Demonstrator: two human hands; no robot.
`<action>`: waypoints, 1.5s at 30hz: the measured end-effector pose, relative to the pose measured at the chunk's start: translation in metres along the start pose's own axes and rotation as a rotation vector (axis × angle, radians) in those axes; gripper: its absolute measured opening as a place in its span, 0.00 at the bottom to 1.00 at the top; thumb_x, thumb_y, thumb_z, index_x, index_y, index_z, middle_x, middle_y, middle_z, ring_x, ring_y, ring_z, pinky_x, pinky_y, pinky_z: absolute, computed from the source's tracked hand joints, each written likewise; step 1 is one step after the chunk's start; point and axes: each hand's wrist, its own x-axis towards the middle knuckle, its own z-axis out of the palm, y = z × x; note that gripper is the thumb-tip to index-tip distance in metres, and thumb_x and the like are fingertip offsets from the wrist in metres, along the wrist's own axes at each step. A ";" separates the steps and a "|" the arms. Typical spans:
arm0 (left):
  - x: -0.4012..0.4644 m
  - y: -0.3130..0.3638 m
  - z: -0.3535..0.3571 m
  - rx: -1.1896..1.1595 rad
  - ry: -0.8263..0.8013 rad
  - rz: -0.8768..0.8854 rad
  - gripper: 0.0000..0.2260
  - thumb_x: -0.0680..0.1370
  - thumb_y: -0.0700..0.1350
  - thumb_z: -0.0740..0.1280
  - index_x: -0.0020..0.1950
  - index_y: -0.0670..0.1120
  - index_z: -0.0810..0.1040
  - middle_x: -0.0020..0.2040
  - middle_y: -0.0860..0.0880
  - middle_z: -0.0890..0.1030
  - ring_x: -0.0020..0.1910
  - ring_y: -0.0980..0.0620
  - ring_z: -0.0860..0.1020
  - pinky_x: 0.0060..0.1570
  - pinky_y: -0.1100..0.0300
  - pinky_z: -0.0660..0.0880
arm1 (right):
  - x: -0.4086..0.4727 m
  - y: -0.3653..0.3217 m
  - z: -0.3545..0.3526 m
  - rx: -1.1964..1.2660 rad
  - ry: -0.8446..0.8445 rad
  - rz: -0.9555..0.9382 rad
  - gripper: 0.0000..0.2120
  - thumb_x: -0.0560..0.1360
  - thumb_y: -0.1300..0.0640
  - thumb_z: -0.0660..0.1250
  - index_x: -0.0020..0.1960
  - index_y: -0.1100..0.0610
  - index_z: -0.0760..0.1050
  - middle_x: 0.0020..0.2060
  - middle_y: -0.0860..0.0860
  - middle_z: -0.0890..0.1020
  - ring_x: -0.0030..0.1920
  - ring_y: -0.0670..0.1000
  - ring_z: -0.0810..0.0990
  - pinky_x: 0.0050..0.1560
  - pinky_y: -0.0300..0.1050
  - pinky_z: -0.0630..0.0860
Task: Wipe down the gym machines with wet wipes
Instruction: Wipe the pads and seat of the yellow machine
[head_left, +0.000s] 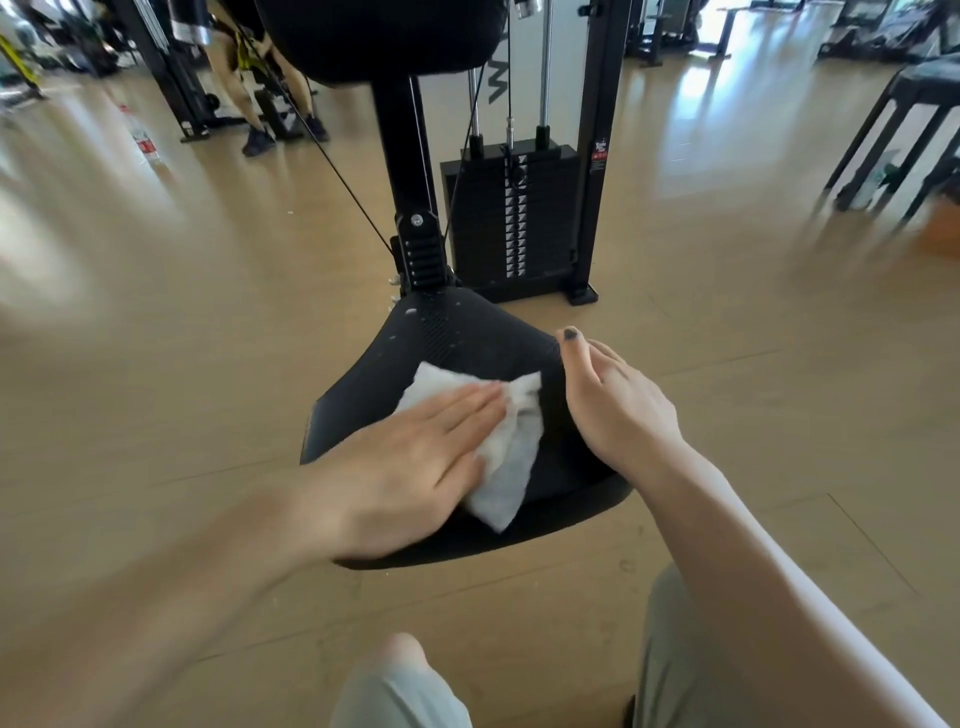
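- We press our left hand (410, 457) flat on a white wet wipe (511, 447), fingers (467, 410) straight and close together, holding the wipe down on the black padded seat (467, 338) of a gym machine.
- The wipe lies crumpled under and just beyond those fingers, spreading toward our right hand (618, 400) (its far corner almost reaches the thumb side of that hand).
- Our right hand rests on the seat's right edge, thumb up and pointing away from us with a dark-painted nail; whether its other fingers curl over the edge, we cannot tell.
- Past the fingertips of both hands stands the seat's black post (410, 156), and just right of it the weight stack (511, 218).
- Farther off on the wooden floor (208, 312), a plastic bottle (143, 137) stands, and another person's legs (260, 88) show beside other equipment.
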 end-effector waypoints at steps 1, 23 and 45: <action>-0.016 -0.005 0.000 -0.013 -0.016 0.003 0.24 0.86 0.52 0.46 0.82 0.58 0.45 0.80 0.67 0.41 0.75 0.72 0.38 0.77 0.66 0.40 | -0.001 0.000 0.002 -0.038 0.002 -0.027 0.22 0.85 0.41 0.40 0.63 0.40 0.71 0.61 0.39 0.74 0.58 0.51 0.74 0.57 0.51 0.65; 0.091 -0.063 -0.017 -0.018 -0.021 -0.147 0.25 0.86 0.50 0.47 0.83 0.53 0.46 0.82 0.58 0.44 0.79 0.63 0.41 0.79 0.61 0.41 | 0.067 -0.032 0.017 -0.274 -0.170 -0.093 0.23 0.86 0.44 0.39 0.70 0.45 0.68 0.62 0.54 0.79 0.62 0.59 0.76 0.56 0.55 0.68; 0.205 -0.106 -0.033 -0.130 -0.031 -0.187 0.21 0.85 0.48 0.49 0.77 0.52 0.68 0.78 0.57 0.64 0.78 0.59 0.56 0.79 0.56 0.48 | 0.084 -0.015 0.033 -0.264 -0.058 -0.096 0.24 0.84 0.45 0.39 0.61 0.49 0.71 0.49 0.51 0.81 0.46 0.57 0.75 0.50 0.53 0.66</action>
